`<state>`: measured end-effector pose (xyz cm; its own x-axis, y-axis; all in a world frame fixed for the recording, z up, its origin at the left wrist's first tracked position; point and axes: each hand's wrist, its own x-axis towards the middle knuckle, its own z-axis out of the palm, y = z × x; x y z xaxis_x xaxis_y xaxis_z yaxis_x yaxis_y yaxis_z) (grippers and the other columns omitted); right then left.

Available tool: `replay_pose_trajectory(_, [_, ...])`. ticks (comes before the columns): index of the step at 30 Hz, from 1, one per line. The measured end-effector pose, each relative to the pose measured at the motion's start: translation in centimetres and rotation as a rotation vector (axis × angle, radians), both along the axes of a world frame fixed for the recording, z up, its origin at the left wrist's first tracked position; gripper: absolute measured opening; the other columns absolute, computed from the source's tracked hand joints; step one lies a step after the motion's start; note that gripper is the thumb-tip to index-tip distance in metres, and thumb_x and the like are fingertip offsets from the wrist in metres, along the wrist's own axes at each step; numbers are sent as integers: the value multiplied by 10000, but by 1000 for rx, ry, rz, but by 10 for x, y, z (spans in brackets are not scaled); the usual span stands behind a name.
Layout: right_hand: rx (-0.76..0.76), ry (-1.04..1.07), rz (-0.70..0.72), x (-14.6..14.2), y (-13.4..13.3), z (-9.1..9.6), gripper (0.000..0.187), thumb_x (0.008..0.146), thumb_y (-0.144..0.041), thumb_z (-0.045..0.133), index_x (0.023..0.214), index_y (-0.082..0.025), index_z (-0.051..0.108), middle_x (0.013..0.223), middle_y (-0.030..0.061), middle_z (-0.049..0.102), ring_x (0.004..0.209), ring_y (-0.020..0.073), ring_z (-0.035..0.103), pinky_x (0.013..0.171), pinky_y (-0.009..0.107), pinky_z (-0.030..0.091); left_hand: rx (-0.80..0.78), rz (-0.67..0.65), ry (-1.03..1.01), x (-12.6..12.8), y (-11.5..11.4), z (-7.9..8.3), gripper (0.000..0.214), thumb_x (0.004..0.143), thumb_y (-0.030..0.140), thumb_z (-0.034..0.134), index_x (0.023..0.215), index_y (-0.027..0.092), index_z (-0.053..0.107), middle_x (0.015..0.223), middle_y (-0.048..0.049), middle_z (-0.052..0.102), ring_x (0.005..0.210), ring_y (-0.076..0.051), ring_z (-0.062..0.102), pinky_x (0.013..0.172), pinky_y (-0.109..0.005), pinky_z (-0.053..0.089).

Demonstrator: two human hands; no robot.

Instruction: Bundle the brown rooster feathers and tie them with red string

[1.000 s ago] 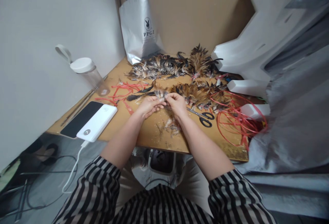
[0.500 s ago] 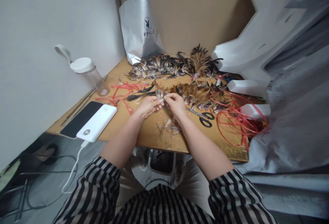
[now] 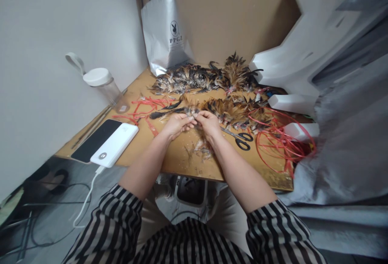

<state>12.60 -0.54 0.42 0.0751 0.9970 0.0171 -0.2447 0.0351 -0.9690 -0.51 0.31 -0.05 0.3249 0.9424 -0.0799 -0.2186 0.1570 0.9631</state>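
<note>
My left hand [image 3: 178,126] and my right hand [image 3: 209,124] meet over the middle of the table, fingertips pinched together. Between them is a small bunch of brown feathers [image 3: 190,105], its tips pointing away from me; the quill ends are mostly hidden by my fingers. Just beyond my right hand runs a row of brown and black feather bunches [image 3: 230,110]. Scissors [image 3: 239,137] with black handles lie to the right of that hand. Loose feather scraps [image 3: 201,149] are scattered below my hands. Long dark feathers [image 3: 162,113] rest beyond my left hand.
More feathers [image 3: 194,79] are heaped at the back, by a silver bag [image 3: 165,30]. Red plastic string [image 3: 275,139] tangles at right, and shorter red strips [image 3: 148,104] lie left. A bottle [image 3: 104,86], phone [image 3: 93,139] and white power bank [image 3: 115,145] occupy the left side.
My right hand has shifted slightly and its fingertips now sit closer to the left ones. Both hands stay pinched at the feather bunch; the things on the table have not moved.
</note>
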Motion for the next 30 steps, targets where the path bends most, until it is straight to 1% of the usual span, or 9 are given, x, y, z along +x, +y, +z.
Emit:
replay_pose_trajectory(4, [-20, -1, -11, -1, 1, -1, 305, 529, -403, 689, 600, -171, 505, 460, -72, 457, 407, 55, 350, 418, 197, 248, -27, -11, -3, 0, 0, -1, 205, 642, 259, 690, 718, 76, 637, 668, -68, 648, 506, -50, 533, 461, -144, 385])
replay_pose_trajectory(8, [8, -90, -26, -1, 1, -1, 311, 528, -417, 690, 621, -162, 537, 470, -70, 462, 421, 54, 341, 434, 199, 260, 2, -2, 34, -1, 2, -1, 189, 660, 261, 672, 667, 78, 624, 551, -25, 594, 435, -34, 487, 425, -139, 356])
replay_pose_trajectory(11, [24, -141, -5, 1, 2, -2, 297, 546, -406, 683, 658, -153, 576, 501, -60, 490, 433, 53, 339, 445, 202, 261, 44, 23, 53, -1, 2, -1, 180, 665, 260, 660, 656, 84, 621, 522, -14, 574, 414, -36, 476, 413, -144, 349])
replay_pose_trajectory(13, [41, -162, 18, 3, 2, -4, 286, 565, -411, 669, 646, -150, 588, 507, -55, 495, 441, 56, 344, 451, 203, 260, 78, 40, 78, -1, 2, -1, 182, 668, 263, 653, 649, 85, 621, 510, -15, 570, 406, -42, 477, 407, -149, 348])
replay_pose_trajectory(15, [67, -170, 13, 3, 3, -5, 283, 573, -420, 661, 612, -150, 584, 502, -54, 491, 453, 61, 358, 459, 205, 265, 101, 41, 111, -1, 2, -1, 190, 672, 272, 648, 643, 86, 623, 488, -15, 562, 395, -47, 472, 402, -154, 345])
replay_pose_trajectory(17, [83, -163, -9, 3, 3, -6, 283, 570, -421, 661, 583, -152, 574, 497, -56, 483, 461, 63, 365, 465, 205, 271, 103, 30, 129, -1, 2, -2, 198, 677, 281, 644, 649, 85, 629, 484, -17, 562, 394, -48, 471, 405, -157, 346])
replay_pose_trajectory(20, [66, -132, -13, 2, 2, -4, 275, 565, -408, 666, 564, -156, 558, 471, -63, 456, 449, 62, 354, 462, 206, 268, 84, 5, 119, -1, 2, -2, 216, 681, 297, 642, 664, 82, 637, 503, -24, 572, 409, -50, 482, 417, -160, 355])
replay_pose_trajectory(26, [-20, -44, 65, 2, 0, 0, 272, 549, -394, 675, 566, -166, 529, 430, -77, 421, 413, 59, 331, 433, 205, 240, 36, -81, 79, -4, 2, -4, 245, 677, 323, 651, 688, 80, 633, 534, -30, 583, 434, -48, 489, 422, -155, 352])
replay_pose_trajectory(30, [-14, -78, 82, 4, 1, 0, 257, 548, -379, 678, 589, -161, 548, 454, -66, 459, 426, 64, 351, 434, 205, 246, 56, -103, 103, -5, 2, -3, 242, 686, 324, 637, 681, 83, 625, 548, -34, 590, 432, -48, 484, 412, -158, 345])
